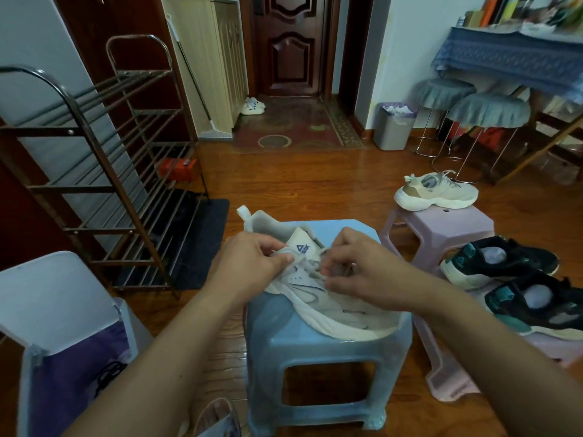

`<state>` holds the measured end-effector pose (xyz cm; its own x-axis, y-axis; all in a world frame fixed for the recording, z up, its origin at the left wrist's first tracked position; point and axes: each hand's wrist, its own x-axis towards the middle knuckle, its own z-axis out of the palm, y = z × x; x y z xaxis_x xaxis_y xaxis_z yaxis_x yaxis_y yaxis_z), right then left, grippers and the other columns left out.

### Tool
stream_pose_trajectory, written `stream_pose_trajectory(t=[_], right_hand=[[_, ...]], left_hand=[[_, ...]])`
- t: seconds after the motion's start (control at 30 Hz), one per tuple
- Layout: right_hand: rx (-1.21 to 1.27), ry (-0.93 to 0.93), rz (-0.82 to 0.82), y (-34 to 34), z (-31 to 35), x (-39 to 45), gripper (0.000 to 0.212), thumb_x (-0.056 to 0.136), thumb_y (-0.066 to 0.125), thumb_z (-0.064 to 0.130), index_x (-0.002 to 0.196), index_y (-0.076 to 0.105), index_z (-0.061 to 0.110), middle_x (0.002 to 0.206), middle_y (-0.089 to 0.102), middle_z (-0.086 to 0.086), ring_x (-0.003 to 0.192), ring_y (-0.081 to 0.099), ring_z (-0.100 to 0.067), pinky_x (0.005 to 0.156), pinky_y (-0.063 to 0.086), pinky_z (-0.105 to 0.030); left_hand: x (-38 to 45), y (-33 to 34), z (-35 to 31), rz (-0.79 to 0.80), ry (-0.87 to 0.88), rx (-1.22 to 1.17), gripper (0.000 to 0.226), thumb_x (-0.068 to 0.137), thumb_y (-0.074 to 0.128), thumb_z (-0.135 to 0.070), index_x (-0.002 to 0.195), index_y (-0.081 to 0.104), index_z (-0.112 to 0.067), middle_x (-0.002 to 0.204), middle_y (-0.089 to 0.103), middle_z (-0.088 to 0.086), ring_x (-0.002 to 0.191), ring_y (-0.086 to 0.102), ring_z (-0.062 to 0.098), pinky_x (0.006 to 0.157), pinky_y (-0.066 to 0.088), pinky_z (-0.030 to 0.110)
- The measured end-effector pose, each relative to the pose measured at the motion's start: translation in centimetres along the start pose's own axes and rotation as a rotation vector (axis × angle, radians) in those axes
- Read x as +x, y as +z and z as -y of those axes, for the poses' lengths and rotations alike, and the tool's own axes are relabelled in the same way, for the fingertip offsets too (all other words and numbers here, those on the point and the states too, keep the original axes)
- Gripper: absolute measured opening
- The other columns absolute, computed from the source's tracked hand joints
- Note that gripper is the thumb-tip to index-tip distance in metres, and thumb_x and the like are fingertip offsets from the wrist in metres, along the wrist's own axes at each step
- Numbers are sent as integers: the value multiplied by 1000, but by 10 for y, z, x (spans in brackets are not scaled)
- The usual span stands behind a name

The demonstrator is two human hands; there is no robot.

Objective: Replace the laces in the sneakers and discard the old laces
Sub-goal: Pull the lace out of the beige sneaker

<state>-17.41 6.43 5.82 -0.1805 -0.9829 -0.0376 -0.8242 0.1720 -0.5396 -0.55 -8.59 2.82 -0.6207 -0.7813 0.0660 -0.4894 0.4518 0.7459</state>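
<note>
1. Two hands work over one white sneaker (pixel 318 298), which lies on its side on a blue stool (pixel 318 361) right in front of us, heel toward the door and sole toward the lower right.
2. Our left hand (pixel 252 266) sits at the sneaker's collar, just left of the tongue; its thumb and curled fingers pinch a pale lace (pixel 285 251) beside the tongue's logo.
3. Our right hand (pixel 362 269) hovers over the eyelet area on the tongue's other side, fingers curled, pinching a strand of the same lace against the upper.
4. Between the two hands we see the tongue standing up and the lace crossing under it.
5. On a pink stool (pixel 441 225) to the right rests a cream sneaker (pixel 437 192), upright, well apart from our hands.
6. Nearer on the right, a pair of black and teal sneakers (pixel 517 279) sits on another pink surface, without laces as far as we can see.
7. At lower left stands an open bin (pixel 63 342) with a purple liner; a dark lace (pixel 108 375) lies inside it.
8. A metal shoe rack (pixel 110 171) stands to the left on the wooden floor.
</note>
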Motion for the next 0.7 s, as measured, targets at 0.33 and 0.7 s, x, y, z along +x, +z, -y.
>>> stream_pose_trajectory(t=[0.33,0.7], right_hand=[[-338,-115,-416,44,11,16,17,87,74,31,75,65,22,78,52,5,80,48,-22,68,41,-39],[-301,103,-186,24,21,-6,34,88,64,57,92,63,23,92,60,6,94,53,-18,81,44,-37]], left_hand=[[-17,0,-17,16,36,176,13,87,72,-52,86,79,-41,71,70,-18,72,64,1,66,57,35],[-18,3,-22,61,-24,25,17,88,77,-45,75,76,-33,65,69,-9,61,67,12,63,60,39]])
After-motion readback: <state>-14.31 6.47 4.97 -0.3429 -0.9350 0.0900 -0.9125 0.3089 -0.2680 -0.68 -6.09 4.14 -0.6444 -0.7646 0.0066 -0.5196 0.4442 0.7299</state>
